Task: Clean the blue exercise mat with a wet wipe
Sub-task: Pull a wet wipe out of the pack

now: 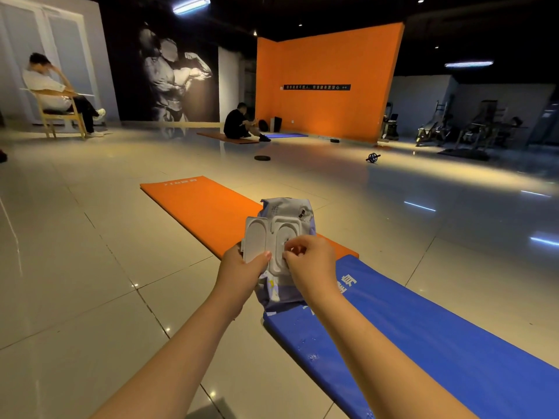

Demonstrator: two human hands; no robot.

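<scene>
The blue exercise mat [423, 337] lies on the tiled floor, running from the centre to the lower right, with white lettering near its far end and some pale specks near its left edge. Above that end I hold a pale wet-wipe pack [286, 225] with its white flip lid [255, 240] swung open to the left. My left hand [242, 273] grips the pack at the lid side. My right hand [308, 264] pinches at the dispensing opening; I cannot make out a wipe in its fingers.
An orange mat [205, 210] lies beyond the blue one, touching its far end. Farther off on the floor are a weight plate [262, 158] and an ab wheel [373, 157]. A person sits on a chair [60, 116] at left, another on distant mats [239, 122]. Gym machines [472, 131] stand at right.
</scene>
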